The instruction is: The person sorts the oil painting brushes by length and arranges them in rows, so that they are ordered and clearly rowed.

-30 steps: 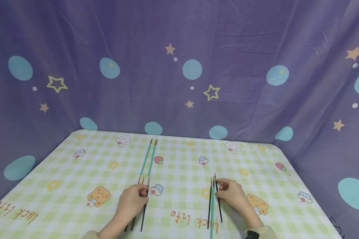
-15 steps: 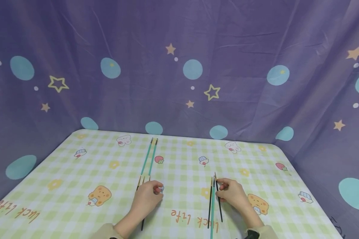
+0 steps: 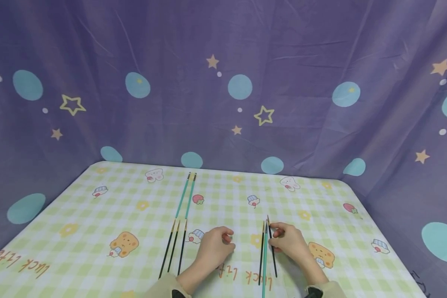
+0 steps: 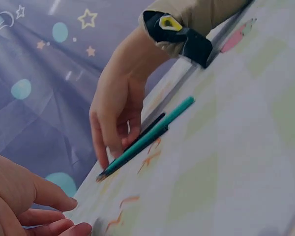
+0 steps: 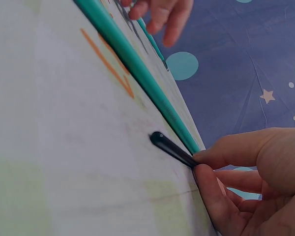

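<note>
Brushes in the right group: three slim, straight, round-handled brushes side by side on the bench (image 3: 227, 186); a black outer brush (image 3: 274, 260) nearest the right hand (image 3: 288, 242), a teal brush (image 3: 265, 265) in the middle, and a black inner brush (image 3: 260, 260) on the far side of it.
Handle finish: smooth; the outer brush shows a glossy, rounded end in the right wrist view.
Brushes in the left group: a black trio (image 3: 173, 246) with narrow pointed tips, gold to tan, laid slightly apart; beyond them, a teal pair (image 3: 191, 196) with dark sections near the far ends.
Bench cover: cloth with a green and white check, printed with flat motifs such as bears (image 3: 124, 244), cupcakes (image 3: 253, 200) and strawberries (image 3: 198, 199).
Curtain: purple fabric (image 3: 171, 49) with soft folds and creases, printed with blue ovals (image 3: 239, 86) and stars (image 3: 263, 115).
Right hand: thumb and forefinger pinch the outer brush near its tip end.
Left hand (image 3: 216, 246): fingers relaxed and loosely bent, holding nothing, between the two groups; whether it touches the cloth cannot be told.
Lettering: orange "Luck life" (image 3: 22, 265) on the cloth, upside down from the head view.
Handle print: faint marks on the teal brush, too small to read.
</note>
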`<state>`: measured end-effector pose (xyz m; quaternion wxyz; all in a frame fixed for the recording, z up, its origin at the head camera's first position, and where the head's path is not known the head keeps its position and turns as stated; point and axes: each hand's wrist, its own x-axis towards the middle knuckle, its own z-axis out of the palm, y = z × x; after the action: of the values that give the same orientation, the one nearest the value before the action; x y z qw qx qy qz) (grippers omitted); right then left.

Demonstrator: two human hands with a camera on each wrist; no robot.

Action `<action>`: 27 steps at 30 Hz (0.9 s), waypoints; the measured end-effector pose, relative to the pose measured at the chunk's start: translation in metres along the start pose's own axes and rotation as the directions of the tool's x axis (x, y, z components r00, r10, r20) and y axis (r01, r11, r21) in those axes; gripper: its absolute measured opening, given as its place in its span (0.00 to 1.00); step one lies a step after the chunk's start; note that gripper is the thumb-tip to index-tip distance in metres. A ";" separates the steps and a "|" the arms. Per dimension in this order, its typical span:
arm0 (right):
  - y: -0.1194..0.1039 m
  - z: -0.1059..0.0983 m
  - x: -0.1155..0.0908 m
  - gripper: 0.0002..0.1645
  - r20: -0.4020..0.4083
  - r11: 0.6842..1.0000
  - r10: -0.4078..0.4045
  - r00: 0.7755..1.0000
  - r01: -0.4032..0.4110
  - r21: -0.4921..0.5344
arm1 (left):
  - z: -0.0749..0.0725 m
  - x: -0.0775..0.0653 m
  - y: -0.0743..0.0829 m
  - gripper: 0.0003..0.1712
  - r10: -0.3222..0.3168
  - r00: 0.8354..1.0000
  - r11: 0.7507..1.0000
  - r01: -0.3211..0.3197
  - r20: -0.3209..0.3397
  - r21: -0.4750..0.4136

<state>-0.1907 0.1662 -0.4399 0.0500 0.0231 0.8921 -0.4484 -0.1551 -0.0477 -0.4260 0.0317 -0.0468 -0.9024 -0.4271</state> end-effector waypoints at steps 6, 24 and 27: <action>0.000 0.000 -0.001 0.30 -0.007 1.000 -0.006 1.000 0.006 -0.006 | 0.018 0.001 0.012 0.15 -0.042 0.997 0.996 0.048 0.067 -0.076; -0.002 -0.001 -0.001 0.30 -0.015 1.000 -0.005 1.000 0.005 0.005 | 0.046 0.010 0.032 0.19 0.015 0.993 0.998 -0.008 0.117 -0.060; -0.002 -0.001 -0.002 0.30 -0.014 1.000 -0.003 1.000 0.003 0.005 | 0.049 0.010 0.033 0.20 0.024 0.993 0.998 -0.016 0.118 -0.065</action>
<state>-0.1892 0.1656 -0.4375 0.0432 0.0252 0.8913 -0.4506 -0.1623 0.0116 -0.4302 -0.0192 -0.0821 -0.8881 -0.4518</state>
